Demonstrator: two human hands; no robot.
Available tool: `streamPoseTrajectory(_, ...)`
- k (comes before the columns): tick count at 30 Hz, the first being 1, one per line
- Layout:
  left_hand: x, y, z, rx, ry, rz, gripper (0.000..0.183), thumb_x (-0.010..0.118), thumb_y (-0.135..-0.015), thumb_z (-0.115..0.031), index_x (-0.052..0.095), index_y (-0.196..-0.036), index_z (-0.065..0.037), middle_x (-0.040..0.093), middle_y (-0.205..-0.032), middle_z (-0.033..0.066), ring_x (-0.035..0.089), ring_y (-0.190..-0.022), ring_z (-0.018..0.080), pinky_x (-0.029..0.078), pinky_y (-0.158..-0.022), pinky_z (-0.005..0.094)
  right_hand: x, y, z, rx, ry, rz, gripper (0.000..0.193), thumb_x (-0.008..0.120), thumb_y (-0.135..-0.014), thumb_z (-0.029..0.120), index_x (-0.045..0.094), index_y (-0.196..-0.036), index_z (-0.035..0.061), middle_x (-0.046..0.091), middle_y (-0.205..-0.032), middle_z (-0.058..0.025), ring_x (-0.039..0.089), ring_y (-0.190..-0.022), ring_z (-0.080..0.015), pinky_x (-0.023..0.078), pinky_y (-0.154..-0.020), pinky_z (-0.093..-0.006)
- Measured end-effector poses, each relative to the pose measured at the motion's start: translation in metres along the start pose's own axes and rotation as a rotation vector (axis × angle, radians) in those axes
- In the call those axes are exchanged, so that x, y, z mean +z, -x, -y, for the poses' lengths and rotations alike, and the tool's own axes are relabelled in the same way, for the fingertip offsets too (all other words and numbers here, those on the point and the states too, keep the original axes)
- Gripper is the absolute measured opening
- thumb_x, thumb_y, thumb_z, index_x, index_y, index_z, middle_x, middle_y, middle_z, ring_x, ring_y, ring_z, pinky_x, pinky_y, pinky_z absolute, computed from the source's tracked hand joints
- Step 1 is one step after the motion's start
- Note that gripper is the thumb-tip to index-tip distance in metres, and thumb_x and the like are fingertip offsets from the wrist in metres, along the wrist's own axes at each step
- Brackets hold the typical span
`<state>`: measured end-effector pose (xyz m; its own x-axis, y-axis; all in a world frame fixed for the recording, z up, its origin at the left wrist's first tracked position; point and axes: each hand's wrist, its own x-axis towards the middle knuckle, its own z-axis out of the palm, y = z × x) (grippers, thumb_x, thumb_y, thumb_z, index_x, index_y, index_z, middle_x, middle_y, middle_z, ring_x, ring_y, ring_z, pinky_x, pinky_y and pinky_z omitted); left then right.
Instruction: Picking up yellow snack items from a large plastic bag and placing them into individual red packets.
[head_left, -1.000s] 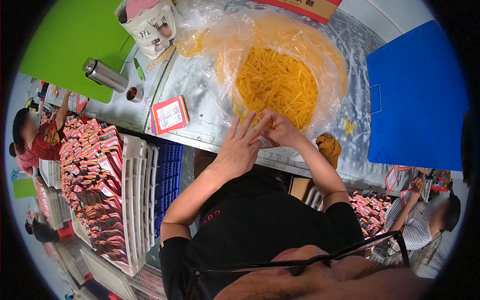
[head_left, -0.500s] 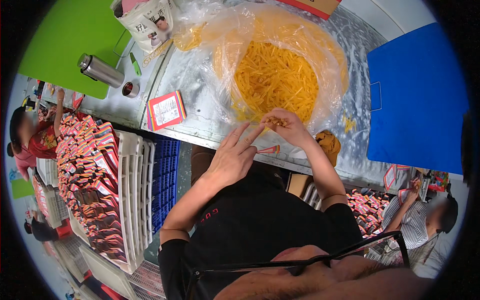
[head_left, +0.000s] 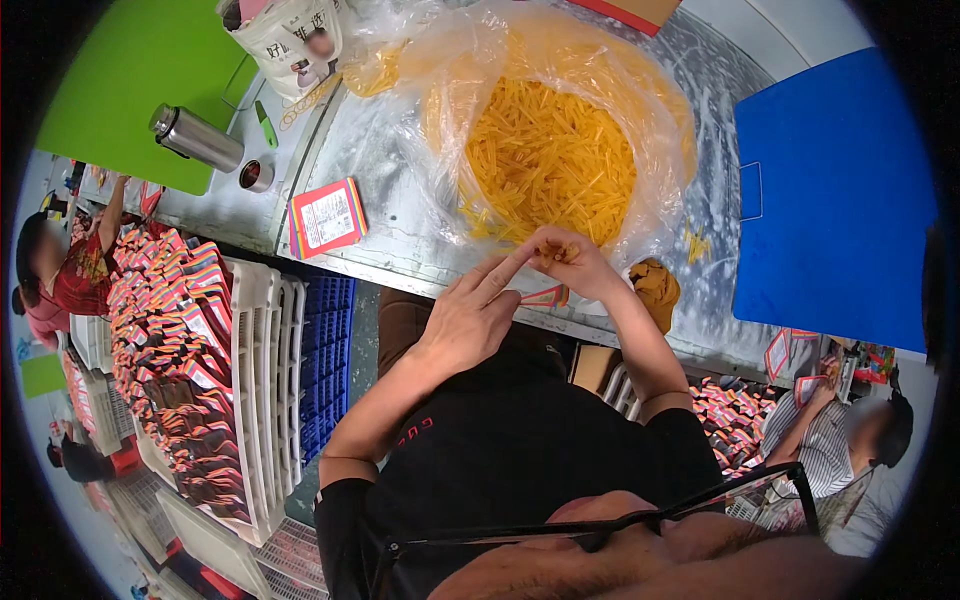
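My left hand point(head_left: 472, 314) is over the table's front edge, index and middle fingers stretched out, their tips at my right hand. A brightly striped packet point(head_left: 546, 297) shows partly beside its thumb; whether the thumb touches it is unclear. My right hand point(head_left: 580, 265) curls palm up around a small bunch of yellow-brown strips point(head_left: 556, 254). Just beyond both hands, a large clear plastic bag point(head_left: 655, 150) gapes open, full of yellow translucent strips point(head_left: 550, 150).
A stack of striped packets point(head_left: 328, 218) lies at left, near a steel flask point(head_left: 200, 138), a cup point(head_left: 256, 176) and a green-handled tool point(head_left: 266, 125). Brown cloth point(head_left: 655, 292) sits by my right wrist. A blue panel point(head_left: 830, 200) stands right; packet-filled crates point(head_left: 245, 400) and co-workers flank me.
My left fingers, spread apart before, are now closer together and touch my right hand. The right hand has turned slightly, showing more of its palm. More of the striped packet shows.
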<state>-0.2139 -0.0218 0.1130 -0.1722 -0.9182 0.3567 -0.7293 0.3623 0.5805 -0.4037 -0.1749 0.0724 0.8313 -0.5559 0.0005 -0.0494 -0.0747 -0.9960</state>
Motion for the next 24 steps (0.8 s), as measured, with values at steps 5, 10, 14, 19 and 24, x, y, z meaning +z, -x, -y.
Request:
streamPoseTrajectory(5,0.009,0.003,0.002,-0.023,0.049,0.033,0.016,0.073,-0.081,-0.002,0.071,-0.097,0.0,0.043,-0.16,0.0181,0.058,-0.129,0.0372,0.052,-0.102,0.0437,0.0,0.002,-0.014,0.146,-0.299,0.064,0.015,0.065,-0.103,0.014,0.063,-0.116,0.007,0.06,-0.092,0.0032,0.052,-0.078,-0.0067,0.044,-0.069,-0.0233)
streamPoseTrajectory(10,0.011,0.007,0.003,0.015,0.043,-0.055,0.018,0.074,-0.08,-0.003,0.072,-0.098,0.0,0.046,-0.158,0.0179,0.058,-0.128,0.0374,0.053,-0.101,0.044,0.003,-0.001,0.001,0.158,-0.266,0.02,0.013,0.063,-0.104,0.016,0.06,-0.114,0.0092,0.055,-0.089,0.0046,0.047,-0.073,-0.0053,0.039,-0.064,-0.022)
streamPoseTrajectory(14,0.011,0.008,0.001,0.089,0.027,-0.055,0.018,0.075,-0.08,-0.003,0.071,-0.098,0.0,0.048,-0.156,0.0166,0.062,-0.12,0.0351,0.055,-0.095,0.0418,0.001,0.0,0.001,-0.017,-0.045,-0.045,0.016,0.063,-0.097,0.004,0.062,-0.113,0.0068,0.061,-0.097,-0.0004,0.057,-0.089,-0.0124,0.047,-0.079,-0.0274)
streamPoseTrajectory(19,0.017,0.006,-0.003,0.085,0.053,0.044,0.012,0.071,-0.083,-0.005,0.067,-0.092,0.0,0.048,-0.157,0.0107,0.064,-0.115,0.0296,0.057,-0.088,0.0405,0.001,-0.002,0.01,-0.188,0.145,-0.009,0.027,0.067,-0.085,-0.007,0.067,-0.109,0.0058,0.064,-0.104,-0.0066,0.062,-0.102,-0.021,0.047,-0.09,-0.0323)
streamPoseTrajectory(24,0.021,0.005,-0.001,0.075,0.028,0.058,0.013,0.072,-0.083,-0.007,0.068,-0.094,-0.002,0.046,-0.159,0.0135,0.066,-0.105,0.0305,0.057,-0.085,0.0402,0.003,-0.001,0.014,-0.225,0.193,-0.008,0.028,0.068,-0.084,-0.01,0.073,-0.107,0.0051,0.063,-0.103,-0.006,0.062,-0.098,-0.0198,0.048,-0.086,-0.0306)
